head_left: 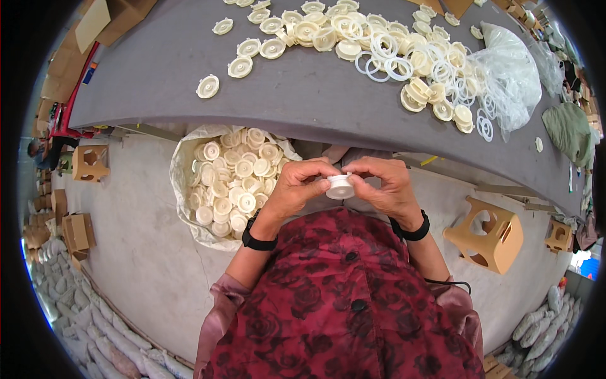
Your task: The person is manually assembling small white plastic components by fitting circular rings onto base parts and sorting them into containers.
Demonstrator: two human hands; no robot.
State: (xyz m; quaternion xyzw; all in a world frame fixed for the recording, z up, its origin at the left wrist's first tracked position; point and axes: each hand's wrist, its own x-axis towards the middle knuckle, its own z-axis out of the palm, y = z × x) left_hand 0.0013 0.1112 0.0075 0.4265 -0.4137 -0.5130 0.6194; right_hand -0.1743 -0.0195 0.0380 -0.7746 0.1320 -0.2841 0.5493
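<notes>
Between my two hands, over my lap, is a cream-white round plastic cap [339, 187]. My left hand [302, 185] pinches its left edge with thumb and fingers. On the opposite edge, my right hand [386, 184] grips it the same way. Whether a sealing ring sits on this cap I cannot tell. On the grey table ahead lies a heap of similar caps [306, 30], mixed with translucent sealing rings [399, 68] toward the right. A white sack [183, 211] full of caps [243, 167] stands on the floor, left of my hands.
A clear plastic bag [514, 72] lies right of the heap on the grey table [151, 79]. Tan plastic stools [489, 234] stand on the floor at right and far left. Cardboard boxes [79, 232] and filled sacks [107, 328] line the left. Another person [47, 151] is at far left.
</notes>
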